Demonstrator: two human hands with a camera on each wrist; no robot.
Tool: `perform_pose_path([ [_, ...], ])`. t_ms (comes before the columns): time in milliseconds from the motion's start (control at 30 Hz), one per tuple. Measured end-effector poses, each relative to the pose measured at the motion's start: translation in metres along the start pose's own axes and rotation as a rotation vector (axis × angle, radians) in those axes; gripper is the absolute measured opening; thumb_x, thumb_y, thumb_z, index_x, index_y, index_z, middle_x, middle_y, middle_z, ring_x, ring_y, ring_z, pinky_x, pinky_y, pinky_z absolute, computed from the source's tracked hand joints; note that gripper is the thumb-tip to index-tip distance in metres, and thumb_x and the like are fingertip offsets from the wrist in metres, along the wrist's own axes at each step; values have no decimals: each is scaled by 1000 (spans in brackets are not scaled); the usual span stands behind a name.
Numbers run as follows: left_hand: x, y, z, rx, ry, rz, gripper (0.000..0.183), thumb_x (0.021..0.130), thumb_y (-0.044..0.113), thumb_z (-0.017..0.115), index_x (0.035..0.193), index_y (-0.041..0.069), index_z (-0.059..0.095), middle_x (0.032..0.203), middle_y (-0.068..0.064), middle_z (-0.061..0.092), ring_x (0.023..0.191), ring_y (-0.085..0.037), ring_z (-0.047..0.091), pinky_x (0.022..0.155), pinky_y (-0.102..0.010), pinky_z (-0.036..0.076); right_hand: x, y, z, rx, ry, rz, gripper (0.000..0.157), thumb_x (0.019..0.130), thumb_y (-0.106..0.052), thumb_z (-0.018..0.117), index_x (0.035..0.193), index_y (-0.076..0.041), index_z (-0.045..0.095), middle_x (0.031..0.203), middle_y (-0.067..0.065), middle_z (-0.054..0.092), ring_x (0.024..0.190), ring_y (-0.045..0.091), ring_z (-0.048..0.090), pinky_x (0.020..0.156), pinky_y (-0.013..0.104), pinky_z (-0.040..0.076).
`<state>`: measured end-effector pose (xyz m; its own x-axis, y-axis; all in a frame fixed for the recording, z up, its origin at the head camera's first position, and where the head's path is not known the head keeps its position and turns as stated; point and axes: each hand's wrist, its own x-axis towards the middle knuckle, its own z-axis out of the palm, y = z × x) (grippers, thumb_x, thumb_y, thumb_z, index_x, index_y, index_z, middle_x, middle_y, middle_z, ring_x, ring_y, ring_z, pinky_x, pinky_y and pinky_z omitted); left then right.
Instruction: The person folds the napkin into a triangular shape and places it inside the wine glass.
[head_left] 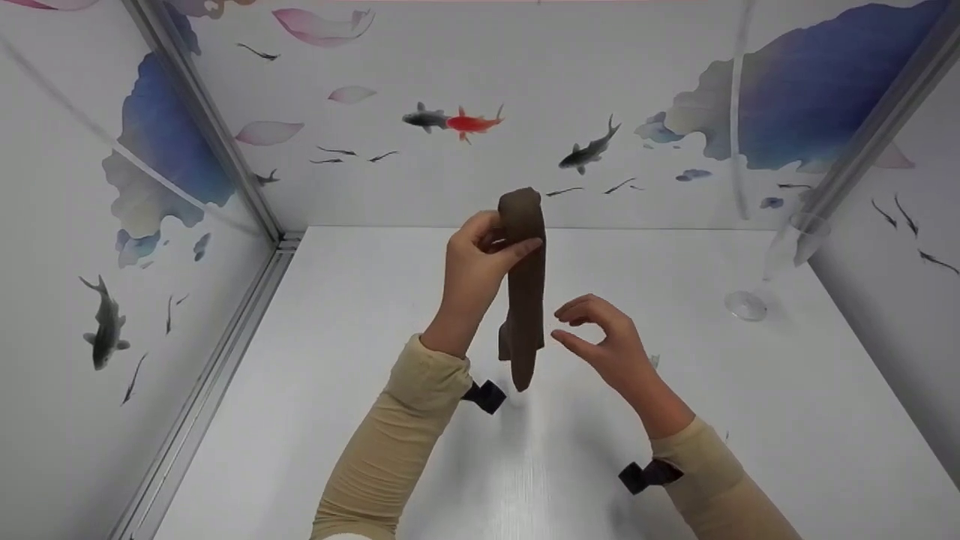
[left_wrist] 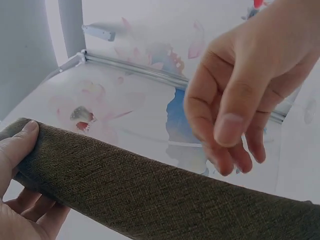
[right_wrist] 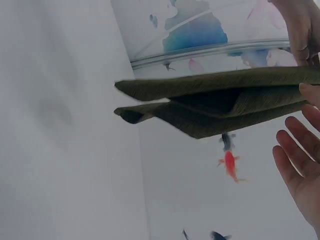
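A brown woven cloth napkin [head_left: 527, 292], folded into a narrow strip, hangs upright in the head view, its loose folds parting at the lower end. Near its top, my left hand [head_left: 480, 259] pinches it between thumb and fingers. The left wrist view shows that grip at one end of the cloth [left_wrist: 115, 185]. To the right of the napkin, my right hand [head_left: 600, 330] stands a small gap away, its fingers loosely bent and holding nothing. Separate layers of the folded cloth [right_wrist: 210, 107] show in the right wrist view, with the right hand [right_wrist: 305, 175] beside them.
A clear stemmed glass [head_left: 746, 305] stands on the white table [head_left: 360, 300] toward the back right. White panels [head_left: 540, 75] printed with fish and petals enclose the table at the back and sides. Black wrist cameras [head_left: 489, 397] hang below both forearms.
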<state>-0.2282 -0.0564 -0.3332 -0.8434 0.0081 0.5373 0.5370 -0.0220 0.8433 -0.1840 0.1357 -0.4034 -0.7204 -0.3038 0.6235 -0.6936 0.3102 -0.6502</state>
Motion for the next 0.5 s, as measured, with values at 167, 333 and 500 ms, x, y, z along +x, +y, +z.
perform_pose_path([
  [167,-4,-4,3,32,-29,43,24,79,5,81,100,0,68,96,-7,62,89,-17,66,79,-33,55,-2,-5,5,65,13,110,26,80,8,75,102,2,63,98,11,65,90,26,62,78,38,54],
  [333,-8,-9,7,45,-56,64,22,79,4,81,95,0,67,94,-6,61,85,-16,63,78,-33,54,-4,10,11,117,-9,265,45,85,-5,75,125,-4,54,92,1,69,80,18,64,73,27,52],
  [500,-13,-9,11,6,-94,87,23,79,2,81,97,-1,68,97,-8,62,87,-17,63,83,-34,54,-1,14,14,117,-55,392,64,87,-12,74,142,-9,41,76,3,68,61,18,59,59,27,49],
])
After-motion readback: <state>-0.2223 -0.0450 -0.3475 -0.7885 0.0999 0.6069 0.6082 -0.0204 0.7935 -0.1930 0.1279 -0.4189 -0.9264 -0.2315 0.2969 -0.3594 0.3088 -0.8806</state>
